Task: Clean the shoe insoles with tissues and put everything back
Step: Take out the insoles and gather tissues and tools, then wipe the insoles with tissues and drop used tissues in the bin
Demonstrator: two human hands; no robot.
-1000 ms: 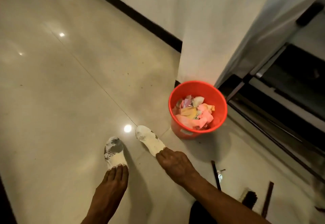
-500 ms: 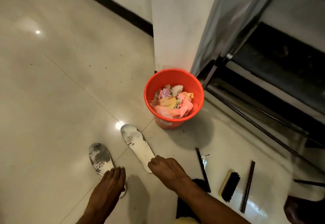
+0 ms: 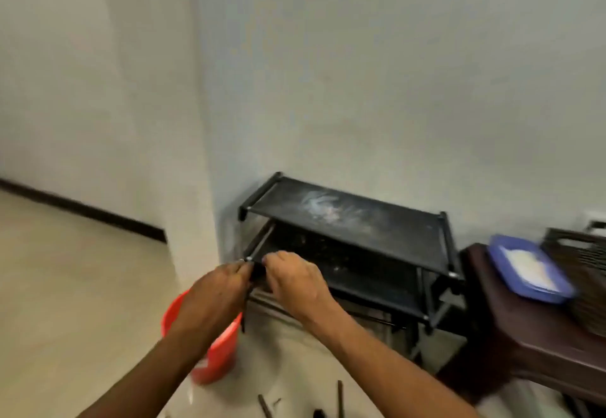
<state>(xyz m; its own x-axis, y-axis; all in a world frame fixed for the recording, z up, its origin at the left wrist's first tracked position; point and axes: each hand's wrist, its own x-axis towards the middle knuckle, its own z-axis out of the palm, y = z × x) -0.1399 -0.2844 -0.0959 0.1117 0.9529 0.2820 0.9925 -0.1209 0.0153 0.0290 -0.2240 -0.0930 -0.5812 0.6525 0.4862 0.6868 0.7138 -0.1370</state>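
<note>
left hand [image 3: 213,293] pinched rack [image 3: 360,221] corner joint | right hand [image 3: 295,281] curled over middle shelf [image 3: 347,267] edge | likely steadying it for refitting | bucket [image 3: 219,358] below left hand

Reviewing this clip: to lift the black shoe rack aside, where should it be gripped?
Probably by the shoe rack's top-tier end bars, left bar and right bar, one hand on each from above, fingers curled under. They are round and stand clear; the shelves are flat panels, the wall blocks the back and the stool crowds the right side.
</note>
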